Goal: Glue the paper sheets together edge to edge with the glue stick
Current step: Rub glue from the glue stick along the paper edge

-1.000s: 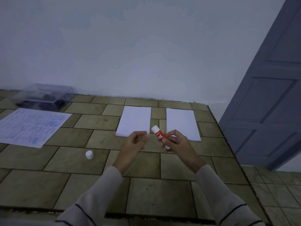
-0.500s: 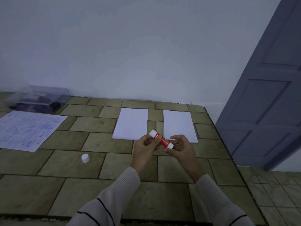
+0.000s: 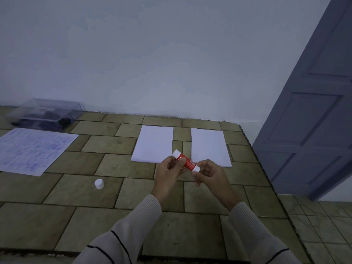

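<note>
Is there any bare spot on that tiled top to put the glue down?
Yes: the tiles between the white cap and the printed sheet, or the near edge. It is tight in the gap between the two blank sheets.

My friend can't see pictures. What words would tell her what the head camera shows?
Two hands, left and right, hold a red and white glue stick together above a tiled surface. Two blank paper sheets lie side by side just beyond, a gap between them. A small white cap sits to the left.
</note>
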